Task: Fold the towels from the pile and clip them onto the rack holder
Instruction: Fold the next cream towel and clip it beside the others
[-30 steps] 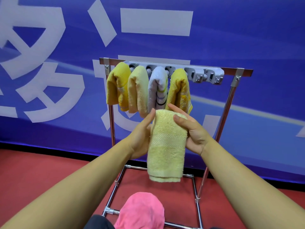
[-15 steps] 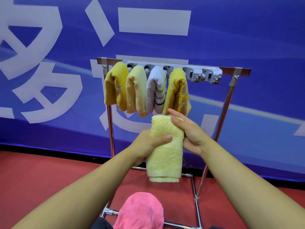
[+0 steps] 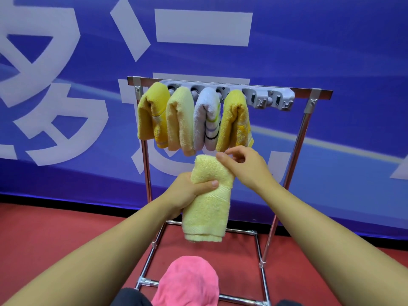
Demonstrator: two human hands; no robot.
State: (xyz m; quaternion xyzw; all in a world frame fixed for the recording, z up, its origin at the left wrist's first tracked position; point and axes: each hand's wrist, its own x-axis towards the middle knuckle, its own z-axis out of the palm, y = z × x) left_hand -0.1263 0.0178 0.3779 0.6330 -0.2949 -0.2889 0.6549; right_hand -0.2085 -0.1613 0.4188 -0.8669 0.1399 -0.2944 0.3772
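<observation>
Head cam view: the left hand [image 3: 187, 193] has its fingers and thumb wrapped round the upper part of a folded pale yellow towel [image 3: 208, 208], which hangs down in front of the rack [image 3: 293, 151], just below the row of hung towels. The right hand [image 3: 244, 166] is at the towel's top right corner, thumb and fingers curled there and pinching the fold, far as I can see.

Up on the rack's top bar, the grey clip holder [image 3: 269, 98] already carries 4 towels side by side: a deep yellow towel [image 3: 151, 115] at the left end, a cream towel [image 3: 180, 120], a white striped towel [image 3: 206, 120], and another yellow towel [image 3: 235, 120]. The holder's 2 right-hand slots show bare.

A pink towel [image 3: 187, 283] sits bunched at the bottom edge, close to the person. Red floor [image 3: 55, 235] underneath, blue banner [image 3: 331, 40] behind.
</observation>
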